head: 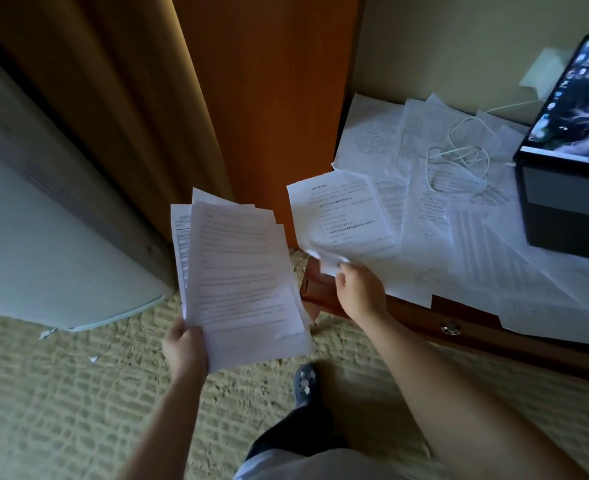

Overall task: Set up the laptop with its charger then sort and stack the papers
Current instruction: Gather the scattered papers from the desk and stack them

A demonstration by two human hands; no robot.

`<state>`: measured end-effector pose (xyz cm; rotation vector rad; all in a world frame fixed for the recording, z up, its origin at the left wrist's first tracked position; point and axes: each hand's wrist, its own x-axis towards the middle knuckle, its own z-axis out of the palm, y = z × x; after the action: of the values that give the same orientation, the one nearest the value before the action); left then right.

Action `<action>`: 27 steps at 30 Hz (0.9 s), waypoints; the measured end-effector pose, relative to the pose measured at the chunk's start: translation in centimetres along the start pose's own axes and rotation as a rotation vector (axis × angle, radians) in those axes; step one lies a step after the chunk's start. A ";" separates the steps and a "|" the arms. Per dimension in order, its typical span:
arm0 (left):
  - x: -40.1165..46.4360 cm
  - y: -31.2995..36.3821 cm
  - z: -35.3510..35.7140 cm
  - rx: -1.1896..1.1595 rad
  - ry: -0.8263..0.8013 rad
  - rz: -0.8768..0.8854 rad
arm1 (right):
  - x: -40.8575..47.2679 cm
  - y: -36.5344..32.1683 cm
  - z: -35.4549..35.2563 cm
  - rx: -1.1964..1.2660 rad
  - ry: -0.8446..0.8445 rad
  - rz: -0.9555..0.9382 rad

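Note:
My left hand [185,344] holds a loose stack of printed papers [241,271] by its bottom corner, out over the carpet. At the desk's left corner my right hand [360,289] pinches the near corner of a single printed sheet [341,213]. More printed sheets [476,244] lie spread and overlapping across the wooden desk [459,320]. A white charger cable [459,157] is coiled on top of them and runs toward the open laptop [577,109] at the far right, whose screen is lit. Where the cable ends is hidden.
A dark box-like base [563,209] sits under the laptop. A white appliance [43,220] stands at the left beside curtains. An orange wooden panel [269,98] rises behind the desk corner. My foot in a dark shoe [305,382] is on the carpet. The desk has a drawer knob [450,329].

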<state>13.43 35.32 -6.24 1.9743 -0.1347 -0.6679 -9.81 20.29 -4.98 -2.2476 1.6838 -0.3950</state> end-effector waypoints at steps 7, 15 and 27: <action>-1.8 3.8 1.7 -0.134 -0.112 0.067 | 1.6 -7.0 -4.0 0.289 0.441 -0.155; -3.5 4.9 5.7 -0.038 -0.484 -0.060 | -1.5 -7.3 -3.1 0.029 -0.184 -0.550; -2.1 3.8 6.9 -0.080 -0.542 -0.253 | -1.0 -5.7 -2.7 0.656 -0.587 0.131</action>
<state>8.88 28.78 -4.55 1.7057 -0.1833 -1.3446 -6.17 22.57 -0.25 -1.5558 1.1602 -0.1846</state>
